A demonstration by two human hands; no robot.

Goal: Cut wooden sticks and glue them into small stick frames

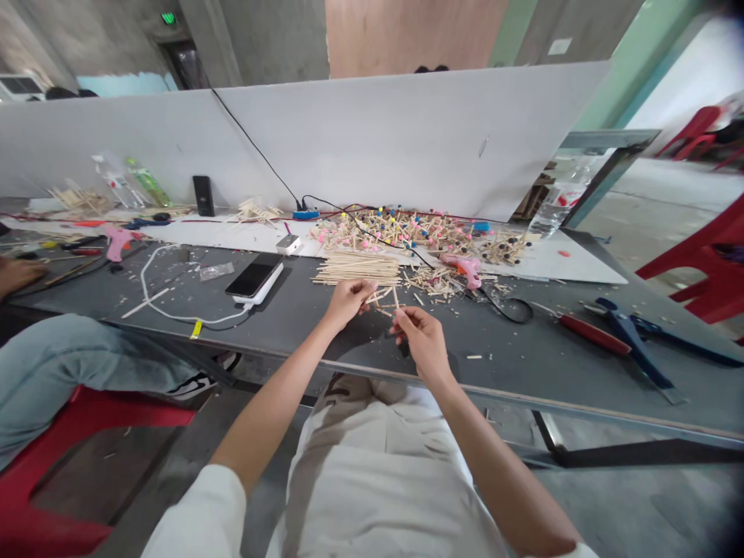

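Both of my hands are near the table's front edge, working at a small frame of wooden sticks [380, 297]. My left hand [350, 302] pinches the frame's left side between thumb and fingers. In my right hand [421, 335] a short wooden stick [396, 297] stands nearly upright, pinched at its lower end, close to the frame. Whether that stick is joined to the frame I cannot tell. Just beyond my hands lies a bundle of long wooden sticks [356, 269]. A pink glue gun [463, 269] rests to the right, among short stick pieces [433, 282].
Many sticks with coloured ball tips [401, 229] are heaped along the white board. At left lie a phone [256, 277] on a white power bank and a white cable [145, 283]. Pliers [633, 341] and a red-handled tool [594, 333] lie right. A co-worker's hand [20, 275] is far left.
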